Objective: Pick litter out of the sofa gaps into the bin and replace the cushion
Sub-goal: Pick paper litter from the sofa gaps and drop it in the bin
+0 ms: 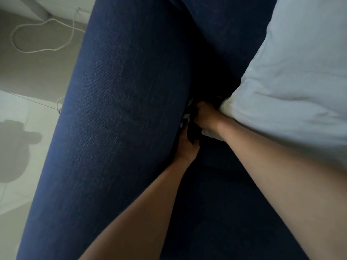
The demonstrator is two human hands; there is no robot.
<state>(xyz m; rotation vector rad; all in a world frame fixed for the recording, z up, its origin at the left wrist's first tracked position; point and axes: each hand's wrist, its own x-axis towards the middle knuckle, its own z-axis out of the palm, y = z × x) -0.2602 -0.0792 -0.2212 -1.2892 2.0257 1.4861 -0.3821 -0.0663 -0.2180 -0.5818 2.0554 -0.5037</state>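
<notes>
We note both hands in the dark blue fabric sofa (pixel 122 109) gap, left hand (pixel 185 147) fingers curled round dark-and-white crumpled litter (pixel 189 119), right hand (pixel 204 117) fingers closed on it too, white cushion (pixel 291 81) touching right wrist.

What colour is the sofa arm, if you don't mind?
Dark denim-like blue; the sofa arm shows best in the head view.

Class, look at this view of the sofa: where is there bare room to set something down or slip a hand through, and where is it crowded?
Free: the broad blue sofa arm, bordered by the floor and the gap; also the dark seat between the two forearms. Crowded: the gap itself, where the left hand and right hand work at pale litter, with the white cushion pressing in beside them.
</notes>
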